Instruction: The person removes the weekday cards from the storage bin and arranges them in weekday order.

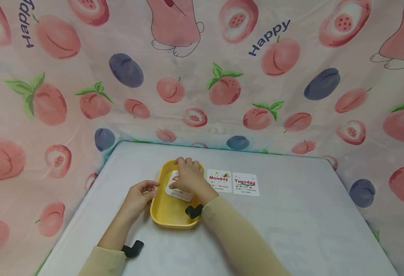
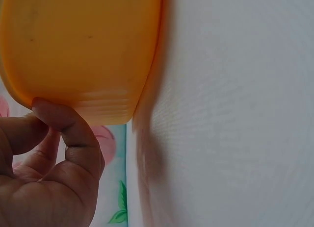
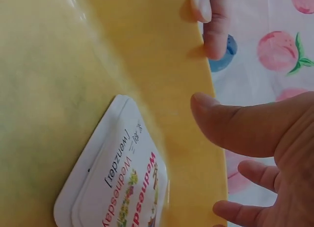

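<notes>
A yellow plastic tray [image 1: 169,216] stands on the white table with a small stack of rounded white cards [image 3: 115,173] inside. "Wednesday" is printed on the top card. At the tray's left side, my left hand [image 1: 136,199] pinches the rim between thumb and fingers, as the left wrist view of the tray [image 2: 83,50] also shows. My right hand [image 1: 189,176] hovers over the far part of the tray, overlapping the cards in the head view. In the right wrist view its thumb [image 3: 235,124] is extended and its fingers are spread apart, beside the stack with nothing between them.
To the right of the tray lie a "Monday" card [image 1: 219,180] and a "Tuesday" card [image 1: 245,184], side by side on the white table [image 1: 291,222]. A peach-patterned cloth [image 1: 188,115] hangs behind and around the table. Each wrist bears a black device [image 1: 132,249].
</notes>
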The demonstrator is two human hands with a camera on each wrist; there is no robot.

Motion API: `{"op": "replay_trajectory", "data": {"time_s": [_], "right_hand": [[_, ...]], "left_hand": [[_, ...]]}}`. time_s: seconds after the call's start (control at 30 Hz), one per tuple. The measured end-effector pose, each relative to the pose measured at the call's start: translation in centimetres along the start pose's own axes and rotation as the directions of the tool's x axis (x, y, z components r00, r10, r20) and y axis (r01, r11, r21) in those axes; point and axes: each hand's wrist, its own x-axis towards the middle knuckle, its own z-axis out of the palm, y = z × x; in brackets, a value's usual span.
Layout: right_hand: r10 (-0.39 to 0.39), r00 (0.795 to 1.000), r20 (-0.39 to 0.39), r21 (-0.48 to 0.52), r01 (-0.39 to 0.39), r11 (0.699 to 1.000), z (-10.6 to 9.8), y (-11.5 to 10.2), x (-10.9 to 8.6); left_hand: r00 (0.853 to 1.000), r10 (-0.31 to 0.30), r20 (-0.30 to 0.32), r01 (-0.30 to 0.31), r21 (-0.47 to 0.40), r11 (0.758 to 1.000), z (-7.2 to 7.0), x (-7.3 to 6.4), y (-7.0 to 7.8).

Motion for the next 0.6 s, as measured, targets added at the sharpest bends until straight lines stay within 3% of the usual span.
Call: {"op": "replay_trajectory", "data": {"time_s": [0.6], "right_hand": [[0.026, 0.999, 0.029, -0.052, -0.024, 0.998, 1.4, 0.4, 0.0]], "left_hand": [[1.0, -0.01, -0.006, 0.01, 0.016, 1.0, 0.0, -0.1, 0.1]]}}
